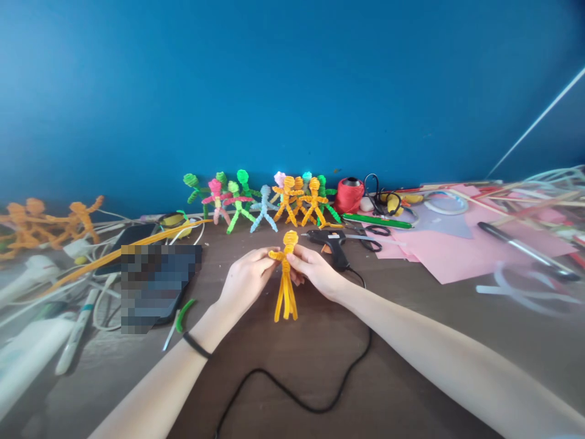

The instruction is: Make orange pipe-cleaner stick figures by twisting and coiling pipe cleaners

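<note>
Between my two hands, above the dark table (201, 390), is an upright yellow-orange pipe cleaner figure (287, 277). It has a wound round head, a coiled arm on the left side and several straight strands hanging below. My left hand (249, 274) pinches the tip of that coiled arm. With thumb and fingers, my right hand (313, 268) grips the figure's upper body from the right; its other arm is hidden there. Behind the hands stands a row of finished-looking pipe cleaner figures, among them a light blue one (262, 208) and a green one (240, 207).
A black glue gun (336, 244) lies just beyond my right hand, its cord (292, 396) looping across the table. Phone (169, 283), marker (77, 332) and cables are at left. Red string spool (350, 195), scissors (370, 242), green pen (378, 221) and pink paper (443, 250) lie right.
</note>
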The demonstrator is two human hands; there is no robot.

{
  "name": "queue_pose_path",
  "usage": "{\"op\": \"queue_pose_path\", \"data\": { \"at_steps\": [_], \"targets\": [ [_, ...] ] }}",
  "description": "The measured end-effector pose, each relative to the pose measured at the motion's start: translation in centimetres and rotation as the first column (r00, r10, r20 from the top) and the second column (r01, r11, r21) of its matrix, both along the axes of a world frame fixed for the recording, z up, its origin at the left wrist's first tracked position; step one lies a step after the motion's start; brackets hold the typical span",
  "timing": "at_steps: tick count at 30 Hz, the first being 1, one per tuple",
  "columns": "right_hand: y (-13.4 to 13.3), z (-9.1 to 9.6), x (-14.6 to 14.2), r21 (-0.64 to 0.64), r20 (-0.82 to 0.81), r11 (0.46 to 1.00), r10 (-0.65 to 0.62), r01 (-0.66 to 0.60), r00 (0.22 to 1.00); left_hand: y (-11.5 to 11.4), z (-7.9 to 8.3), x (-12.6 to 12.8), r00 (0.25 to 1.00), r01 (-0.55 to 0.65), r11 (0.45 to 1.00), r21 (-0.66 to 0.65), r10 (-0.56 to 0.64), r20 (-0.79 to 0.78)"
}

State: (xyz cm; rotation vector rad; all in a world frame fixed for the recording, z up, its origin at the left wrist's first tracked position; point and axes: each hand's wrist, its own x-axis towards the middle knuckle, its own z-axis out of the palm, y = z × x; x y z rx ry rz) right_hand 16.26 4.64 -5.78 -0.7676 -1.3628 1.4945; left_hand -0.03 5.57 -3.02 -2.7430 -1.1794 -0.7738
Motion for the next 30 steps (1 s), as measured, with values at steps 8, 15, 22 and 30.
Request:
{"op": "queue_pose_path", "data": {
  "at_steps": [8,15,22,30],
  "targets": [
    [-0.1,0.2,0.2,0.046,0.073,0.996,0.078,-0.081,0.994,0.7,1.0,-0.5,0.992,0.018,0.959,-0.282,0.019,0.127],
    [-0.3,0.2,0.0,0.092,0.149,0.987,0.115,-0.129,0.982,0.6,2.6,-0.9,0.967,-0.237,0.892,-0.384,0.179,-0.181],
    [-0.5,0.4,-0.1,0.096,0.152,0.989,0.095,-0.110,0.984,0.7,2.4,-1.0,0.983,-0.138,0.888,-0.438,0.069,-0.171],
    [0.0,-0.1,-0.3,-0.005,0.020,0.998,-0.062,0.062,0.998,0.3,2.0,-0.1,0.950,0.153,0.702,-0.695,0.089,0.299]
  ]
}}
